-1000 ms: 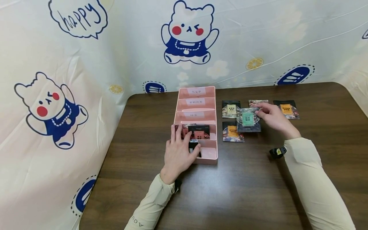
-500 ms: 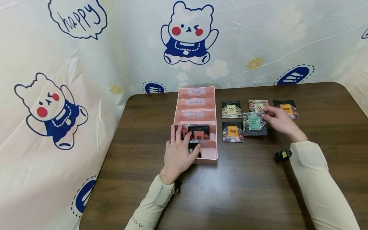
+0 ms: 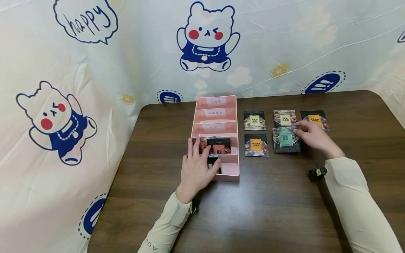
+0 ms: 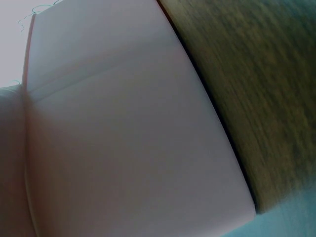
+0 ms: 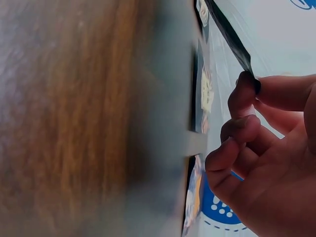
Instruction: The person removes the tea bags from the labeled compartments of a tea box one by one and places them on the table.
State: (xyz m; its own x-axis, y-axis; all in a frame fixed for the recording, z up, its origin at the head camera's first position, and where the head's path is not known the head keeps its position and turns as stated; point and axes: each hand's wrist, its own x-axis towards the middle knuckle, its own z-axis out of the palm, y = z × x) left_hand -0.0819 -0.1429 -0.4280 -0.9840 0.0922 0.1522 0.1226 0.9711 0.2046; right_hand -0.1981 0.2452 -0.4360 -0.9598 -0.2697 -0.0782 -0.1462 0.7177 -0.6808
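Observation:
My right hand (image 3: 317, 138) pinches a dark tea packet (image 3: 286, 144) with a green label by its upper right corner. In the right wrist view, thumb and forefinger grip that packet (image 5: 233, 39) edge-on, above the table, with the other fingers curled. My left hand (image 3: 195, 172) rests with spread fingers over the left edge of a pink divided box (image 3: 232, 177). Beneath and beside its fingers stand dark packets with red labels (image 3: 219, 146), and a black packet (image 3: 212, 161) shows in the front compartment, partly hidden. The box's pale side wall (image 4: 123, 123) fills most of the left wrist view.
Around the held packet lie a yellow-labelled packet (image 3: 254, 120), a pale-labelled packet (image 3: 284, 118), an orange-labelled packet (image 3: 256, 144) and another orange-labelled packet (image 3: 315, 119). The box's rear compartments carry white paper labels (image 3: 216, 112). A printed cloth (image 3: 152, 49) hangs behind the table.
My right hand has carried the green-labelled packet right and slightly toward me, uncovering the front orange-labelled packet and the pale-labelled one behind. My left hand stays on the box.

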